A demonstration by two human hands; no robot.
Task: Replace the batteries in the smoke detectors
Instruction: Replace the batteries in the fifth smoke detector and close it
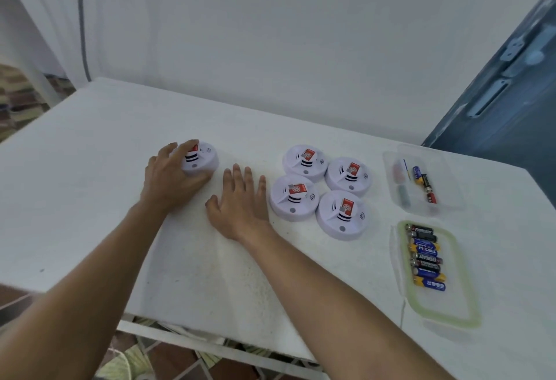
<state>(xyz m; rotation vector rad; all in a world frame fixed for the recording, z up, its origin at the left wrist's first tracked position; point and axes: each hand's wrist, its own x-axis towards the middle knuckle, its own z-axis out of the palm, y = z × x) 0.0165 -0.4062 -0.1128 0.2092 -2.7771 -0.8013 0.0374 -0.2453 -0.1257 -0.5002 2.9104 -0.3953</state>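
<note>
A white round smoke detector [202, 160] with a red sticker lies face up at the table's middle left, and my left hand [171, 175] grips it from the left side. My right hand [240, 199] rests flat on the table just right of it, fingers spread, holding nothing. Several more white smoke detectors [319, 190] with red stickers sit in a tight cluster to the right. A green-rimmed tray [463, 316] at the near right holds a row of several batteries [425, 256]. A clear container [391, 169] behind it holds a few batteries [422, 182].
The white table [90, 169] stands against a white wall. Its near edge runs across the bottom, with tiled floor below. A blue door [511, 93] stands at the right. A grey cable [82, 18] hangs down the wall at the back left.
</note>
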